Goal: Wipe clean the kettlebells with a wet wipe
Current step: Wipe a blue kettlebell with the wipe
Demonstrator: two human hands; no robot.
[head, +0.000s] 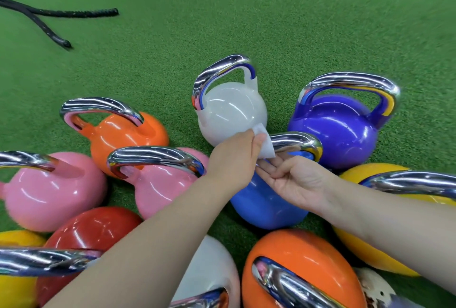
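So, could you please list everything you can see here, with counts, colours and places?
white kettlebell: one, upright, centre; a second white one at the bottom edge
purple kettlebell: one, right of it
blue kettlebell: one, under the hands
orange kettlebells: two, left and bottom right
pink kettlebells: two, left
red kettlebell: one, lower left
yellow kettlebells: two, right and bottom left
wet wipe: one, white, centre
rope: black, top left
turf: green
left hand: pinches the wipe
right hand: open, palm up
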